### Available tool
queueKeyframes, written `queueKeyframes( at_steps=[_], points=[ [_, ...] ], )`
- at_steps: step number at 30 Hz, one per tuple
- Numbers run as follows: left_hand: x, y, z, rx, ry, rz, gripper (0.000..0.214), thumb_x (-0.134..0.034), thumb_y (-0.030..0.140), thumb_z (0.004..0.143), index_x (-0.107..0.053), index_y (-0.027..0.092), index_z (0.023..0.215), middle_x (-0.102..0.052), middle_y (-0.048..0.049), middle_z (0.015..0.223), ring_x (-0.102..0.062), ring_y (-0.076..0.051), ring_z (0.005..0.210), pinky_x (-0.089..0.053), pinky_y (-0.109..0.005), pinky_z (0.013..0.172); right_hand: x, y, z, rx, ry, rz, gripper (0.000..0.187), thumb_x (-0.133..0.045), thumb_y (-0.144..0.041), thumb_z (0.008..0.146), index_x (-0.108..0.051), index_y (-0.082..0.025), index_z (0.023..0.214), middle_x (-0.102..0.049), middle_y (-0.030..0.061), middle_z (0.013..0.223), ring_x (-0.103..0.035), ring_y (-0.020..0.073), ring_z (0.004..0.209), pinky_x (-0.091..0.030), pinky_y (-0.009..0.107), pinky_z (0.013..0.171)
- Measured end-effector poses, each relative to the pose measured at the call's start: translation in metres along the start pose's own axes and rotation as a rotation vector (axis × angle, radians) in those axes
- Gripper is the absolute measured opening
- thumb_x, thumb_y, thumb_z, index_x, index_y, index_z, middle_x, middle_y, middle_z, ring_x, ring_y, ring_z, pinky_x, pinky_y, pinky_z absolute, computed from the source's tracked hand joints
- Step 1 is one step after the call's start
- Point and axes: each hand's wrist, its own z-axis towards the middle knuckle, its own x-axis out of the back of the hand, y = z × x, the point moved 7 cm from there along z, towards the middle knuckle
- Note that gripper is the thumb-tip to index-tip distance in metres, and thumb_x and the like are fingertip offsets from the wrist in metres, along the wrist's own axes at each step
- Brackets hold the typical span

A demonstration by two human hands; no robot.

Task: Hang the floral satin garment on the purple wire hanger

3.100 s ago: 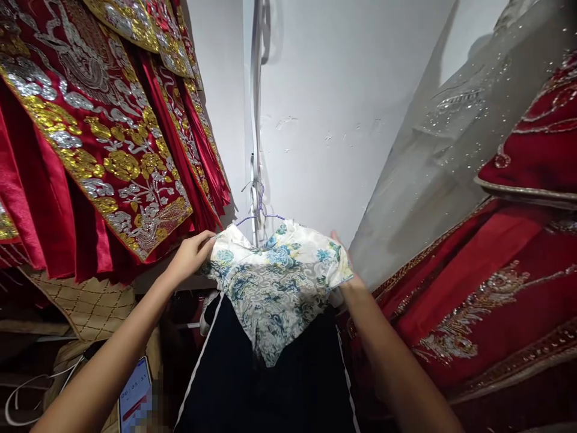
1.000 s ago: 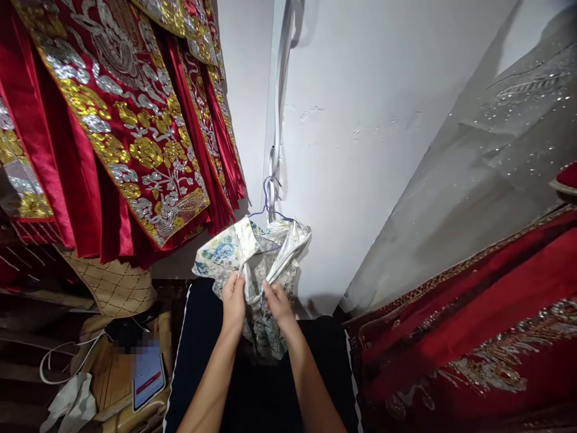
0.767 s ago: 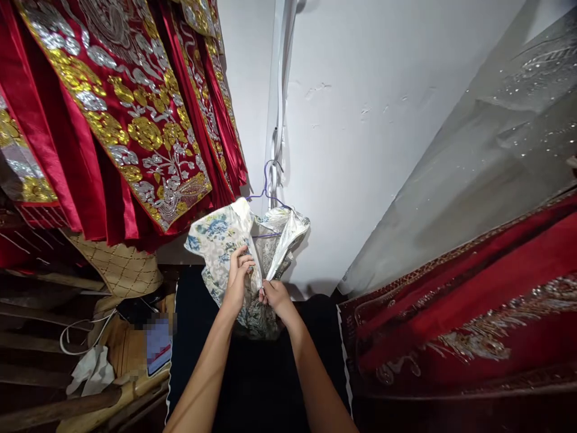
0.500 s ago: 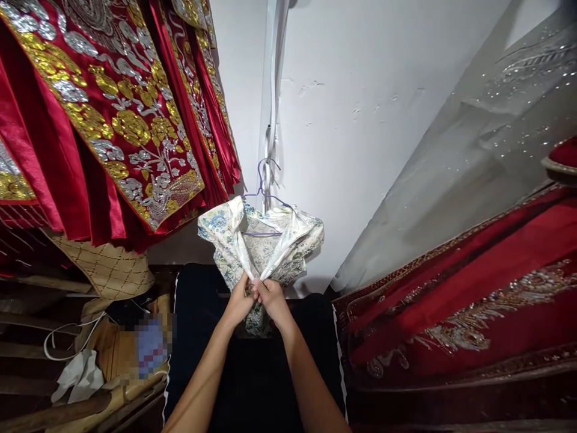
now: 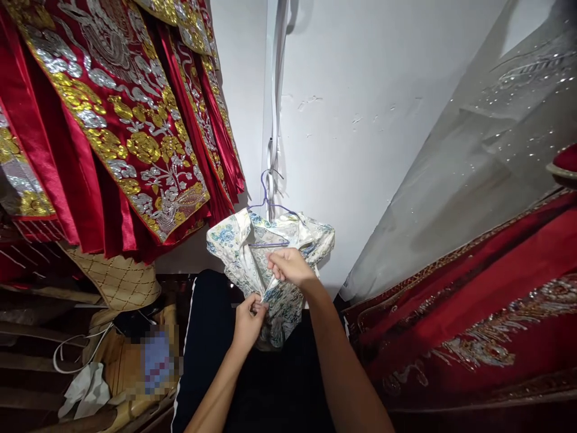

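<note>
A short-sleeved floral blouse [image 5: 283, 310], white with blue and yellow flowers, hangs on a thin purple hanger [image 5: 265, 189] in front of me. Its neckline lies open, and its lower part drops between my knees. My left hand [image 5: 249, 319] pinches the blouse's front edge where the two sides of the neckline meet. Higher up, my right hand [image 5: 292, 266] is closed over the right side of the neckline, thumb and forefinger pressed together. Whatever sits between those fingertips is too small to make out.
Red gowns with gold and silver embroidery [image 5: 144, 144] hang at the left. A sparkly pale veil-like fabric [image 5: 451, 156] and a red beaded garment [image 5: 487, 300] fill the right. Lower left stands a wooden chair [image 5: 112, 355] with a white cable [image 5: 58, 355] and crumpled tissue [image 5: 88, 388].
My right hand has left the pinch point beside my left hand and moved up and right. My left hand still pinches the blouse. The view has shifted slightly.
</note>
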Motion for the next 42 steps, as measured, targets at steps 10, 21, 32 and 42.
queueKeyframes(
  at_steps=[10, 21, 32, 42],
  points=[
    [-0.002, 0.016, -0.007, -0.044, -0.056, 0.031, 0.033, -0.049, 0.041, 0.094, -0.069, 0.016, 0.104, -0.070, -0.0075, 0.089, -0.065, -0.021, 0.079, -0.048, -0.029, 0.070, -0.028, 0.145, -0.044, 0.042, 0.316, 0.034, 0.036, -0.063, -0.055, 0.082, -0.052, -0.021, 0.088, -0.052, -0.0055, 0.053, -0.050, 0.0143, 0.049, -0.037, 0.025, 0.051],
    [-0.007, 0.011, -0.010, -0.045, -0.074, 0.069, 0.024, -0.050, 0.037, 0.094, -0.061, 0.018, 0.085, -0.062, -0.0021, 0.078, -0.060, -0.018, 0.073, -0.043, -0.026, 0.070, -0.029, 0.118, -0.048, 0.014, 0.260, 0.087, 0.028, -0.052, -0.041, 0.085, -0.052, -0.021, 0.065, -0.051, -0.0036, 0.049, -0.046, 0.0129, 0.046, -0.035, 0.026, 0.051],
    [0.006, 0.000, 0.001, -0.152, -0.152, 0.259, 0.026, -0.045, 0.036, 0.096, -0.053, 0.019, 0.079, -0.049, 0.0006, 0.070, -0.048, -0.015, 0.065, -0.037, -0.025, 0.064, 0.033, -0.036, 0.037, 0.151, 0.381, 0.227, 0.017, -0.059, -0.029, 0.072, -0.060, -0.017, 0.061, -0.050, -0.0035, 0.050, -0.037, 0.0079, 0.044, -0.026, 0.023, 0.044],
    [0.051, 0.155, 0.078, -0.493, 0.020, 0.194, 0.041, -0.049, 0.032, 0.098, -0.046, 0.024, 0.138, -0.065, -0.0079, 0.112, -0.063, -0.020, 0.100, -0.048, -0.034, 0.090, 0.009, -0.086, -0.008, 0.382, 0.365, 0.135, 0.015, -0.054, -0.025, 0.079, -0.055, -0.019, 0.066, -0.046, -0.0055, 0.050, -0.041, 0.0099, 0.048, -0.031, 0.023, 0.048]
  ],
)
